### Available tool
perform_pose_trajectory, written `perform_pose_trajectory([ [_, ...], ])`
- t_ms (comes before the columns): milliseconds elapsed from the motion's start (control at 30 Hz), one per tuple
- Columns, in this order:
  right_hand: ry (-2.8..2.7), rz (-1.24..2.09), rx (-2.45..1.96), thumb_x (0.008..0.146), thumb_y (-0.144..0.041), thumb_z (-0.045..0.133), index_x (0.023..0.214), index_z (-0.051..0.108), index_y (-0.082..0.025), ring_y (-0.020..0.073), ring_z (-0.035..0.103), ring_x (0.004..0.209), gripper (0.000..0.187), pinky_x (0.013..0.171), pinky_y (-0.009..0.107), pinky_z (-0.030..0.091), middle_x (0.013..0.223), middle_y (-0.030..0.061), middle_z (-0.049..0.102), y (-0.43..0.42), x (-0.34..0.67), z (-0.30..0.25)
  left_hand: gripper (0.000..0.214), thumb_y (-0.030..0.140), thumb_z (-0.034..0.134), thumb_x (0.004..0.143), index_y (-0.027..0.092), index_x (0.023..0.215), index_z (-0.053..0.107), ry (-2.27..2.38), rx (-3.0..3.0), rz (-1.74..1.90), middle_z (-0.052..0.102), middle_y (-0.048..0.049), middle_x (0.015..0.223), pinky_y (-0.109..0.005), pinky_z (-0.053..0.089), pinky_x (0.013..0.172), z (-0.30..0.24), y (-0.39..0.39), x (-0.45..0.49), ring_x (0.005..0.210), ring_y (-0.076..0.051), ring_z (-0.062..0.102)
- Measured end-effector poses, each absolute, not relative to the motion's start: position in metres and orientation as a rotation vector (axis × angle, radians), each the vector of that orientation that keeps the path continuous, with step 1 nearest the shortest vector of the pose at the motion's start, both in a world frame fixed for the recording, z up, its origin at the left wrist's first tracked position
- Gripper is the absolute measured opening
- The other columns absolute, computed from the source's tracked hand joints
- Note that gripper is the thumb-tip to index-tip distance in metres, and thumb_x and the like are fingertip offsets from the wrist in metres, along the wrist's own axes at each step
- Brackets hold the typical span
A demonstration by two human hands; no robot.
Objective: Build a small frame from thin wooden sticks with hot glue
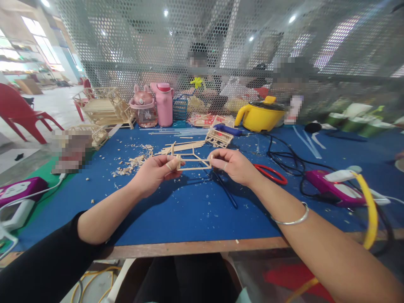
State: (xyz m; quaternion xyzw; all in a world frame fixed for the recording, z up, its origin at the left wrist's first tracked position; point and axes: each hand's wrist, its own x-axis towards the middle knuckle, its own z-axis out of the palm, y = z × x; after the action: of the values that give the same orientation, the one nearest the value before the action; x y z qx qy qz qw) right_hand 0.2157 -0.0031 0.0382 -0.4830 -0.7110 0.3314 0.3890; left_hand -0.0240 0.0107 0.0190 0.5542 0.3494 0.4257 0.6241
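A small frame of thin wooden sticks (194,168) is held up just above the blue tabletop, between both hands. My left hand (159,170) pinches its left end, thumb and fingers closed on the corner. At the right end, my right hand (230,164) grips the other corner between thumb and fingertips. Behind the frame lies a bundle of loose wooden sticks (186,146). Short wooden offcuts (132,165) are scattered to the left. A dark, slim tool (227,191) rests below the right hand, its upper end hidden.
A blue-handled glue gun (225,129) lies behind a small wooden rack (218,138). Farther back stand a pink bottle (164,105) and a yellow electric pot (263,115). Red-handled scissors (270,174) and black cables (284,155) lie right. Wooden stick models (104,108) stand back left.
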Motion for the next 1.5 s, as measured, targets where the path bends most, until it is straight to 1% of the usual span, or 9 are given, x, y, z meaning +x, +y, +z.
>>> perform_pose_trajectory([
  [167, -1.815, 0.835, -1.221, 0.076, -0.036, 0.061, 0.075, 0.060, -0.017, 0.0104, 0.046, 0.062, 0.019, 0.064, 0.026, 0.038, 0.069, -0.0022, 0.057, -0.0032, 0.2176, 0.0375, 0.042, 0.050, 0.076, 0.060, 0.015, 0.081, 0.071, 0.795, 1.230, 0.960, 0.068, -0.0059, 0.087, -0.031, 0.052, 0.079, 0.0209, 0.0093, -0.0237, 0.077, -0.013, 0.060],
  [333, -1.816, 0.847, -1.230, 0.076, -0.038, 0.060, 0.076, 0.060, -0.017, 0.0109, 0.046, 0.062, 0.021, 0.063, 0.026, 0.038, 0.069, -0.0017, 0.056, -0.0024, 0.2181, 0.0363, 0.043, 0.052, 0.078, 0.057, 0.015, 0.079, 0.070, 0.813, 1.238, 0.949, 0.068, -0.0048, 0.084, -0.030, 0.052, 0.075, 0.0219, 0.0086, -0.0232, 0.072, -0.013, 0.060],
  [667, -1.793, 0.895, -1.205, 0.077, -0.037, 0.061, 0.078, 0.058, -0.016, 0.0104, 0.045, 0.064, 0.021, 0.065, 0.026, 0.036, 0.070, -0.0024, 0.054, -0.0011, 0.2179, 0.0358, 0.035, 0.043, 0.080, 0.059, 0.015, 0.076, 0.068, 0.776, 1.183, 0.952, 0.065, -0.0002, 0.078, -0.028, 0.052, 0.076, 0.0209, 0.0080, -0.0225, 0.071, -0.010, 0.059],
  [867, -1.788, 0.903, -1.192, 0.076, -0.035, 0.061, 0.078, 0.058, -0.016, 0.0104, 0.046, 0.065, 0.020, 0.065, 0.026, 0.036, 0.071, -0.0024, 0.054, -0.0011, 0.2169, 0.0360, 0.034, 0.040, 0.082, 0.056, 0.014, 0.071, 0.065, 0.775, 1.160, 0.932, 0.062, 0.0013, 0.071, -0.025, 0.052, 0.071, 0.0243, 0.0058, -0.0214, 0.066, -0.009, 0.058],
  [1100, -1.758, 0.907, -1.196, 0.075, -0.037, 0.062, 0.077, 0.059, -0.017, 0.0111, 0.047, 0.064, 0.020, 0.067, 0.027, 0.038, 0.070, -0.0023, 0.056, 0.0007, 0.2184, 0.0318, 0.035, 0.043, 0.078, 0.061, 0.014, 0.078, 0.068, 0.769, 1.169, 0.942, 0.065, -0.0020, 0.078, -0.027, 0.052, 0.074, 0.0210, 0.0075, -0.0223, 0.070, -0.010, 0.059],
  [1167, -1.748, 0.907, -1.194, 0.076, -0.038, 0.062, 0.080, 0.061, -0.017, 0.0116, 0.049, 0.066, 0.021, 0.069, 0.027, 0.040, 0.072, -0.0015, 0.058, 0.0012, 0.2190, 0.0313, 0.035, 0.043, 0.078, 0.062, 0.014, 0.078, 0.068, 0.769, 1.165, 0.944, 0.065, -0.0018, 0.078, -0.027, 0.052, 0.073, 0.0214, 0.0078, -0.0223, 0.069, -0.010, 0.058],
  [1267, -1.729, 0.931, -1.175, 0.078, -0.039, 0.060, 0.092, 0.065, -0.018, 0.0125, 0.052, 0.069, 0.026, 0.072, 0.028, 0.041, 0.076, -0.0002, 0.061, 0.0010, 0.2186, 0.0312, 0.034, 0.043, 0.078, 0.062, 0.014, 0.076, 0.067, 0.757, 1.156, 0.957, 0.064, -0.0006, 0.075, -0.024, 0.052, 0.071, 0.0229, 0.0075, -0.0223, 0.067, -0.008, 0.057],
  [1400, -1.658, 0.990, -1.151, 0.081, -0.039, 0.053, 0.099, 0.066, -0.018, 0.0130, 0.054, 0.067, 0.031, 0.069, 0.028, 0.044, 0.075, 0.0014, 0.063, -0.0015, 0.2173, 0.0317, 0.032, 0.042, 0.076, 0.065, 0.014, 0.078, 0.067, 0.744, 1.158, 0.963, 0.063, -0.0001, 0.075, -0.023, 0.051, 0.070, 0.0240, 0.0073, -0.0229, 0.066, -0.007, 0.058],
  [1500, -1.623, 0.797, -1.165, 0.084, -0.042, 0.048, 0.099, 0.065, -0.018, 0.0135, 0.055, 0.065, 0.033, 0.065, 0.027, 0.045, 0.073, 0.0020, 0.063, -0.0007, 0.2234, 0.0374, 0.032, 0.041, 0.076, 0.065, 0.015, 0.079, 0.066, 0.732, 1.129, 0.968, 0.063, 0.0004, 0.074, -0.022, 0.051, 0.069, 0.0244, 0.0075, -0.0241, 0.065, -0.007, 0.059],
])
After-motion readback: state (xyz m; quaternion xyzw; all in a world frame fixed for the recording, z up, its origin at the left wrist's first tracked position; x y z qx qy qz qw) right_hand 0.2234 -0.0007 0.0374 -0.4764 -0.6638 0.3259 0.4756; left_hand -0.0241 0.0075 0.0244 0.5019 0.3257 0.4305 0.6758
